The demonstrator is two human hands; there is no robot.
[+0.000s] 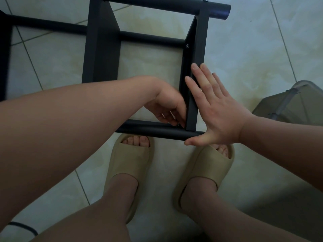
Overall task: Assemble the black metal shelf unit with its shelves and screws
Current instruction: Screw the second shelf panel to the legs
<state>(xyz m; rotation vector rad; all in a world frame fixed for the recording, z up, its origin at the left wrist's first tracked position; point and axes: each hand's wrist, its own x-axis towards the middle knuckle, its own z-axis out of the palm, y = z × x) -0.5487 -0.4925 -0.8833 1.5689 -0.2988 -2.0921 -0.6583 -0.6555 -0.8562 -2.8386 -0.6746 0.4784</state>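
The black metal shelf unit (103, 49) lies on its side on the tiled floor, its round tubes and flat shelf panels forming a frame. My right hand (216, 109) lies flat with straight fingers against the outer face of the right shelf panel (197, 49), thumb under the near tube (153, 131). My left hand (167, 105) reaches inside the frame, fingers curled at the corner where that panel meets the near tube, pinching something small that looks like a screw (178, 124). Another screw (187, 46) sits higher on the same panel.
My two feet in beige slippers (131, 165) stand just in front of the near tube. A grey-green plastic container (293, 103) sits on the floor at the right. A dark cable (24, 226) curls at the bottom left.
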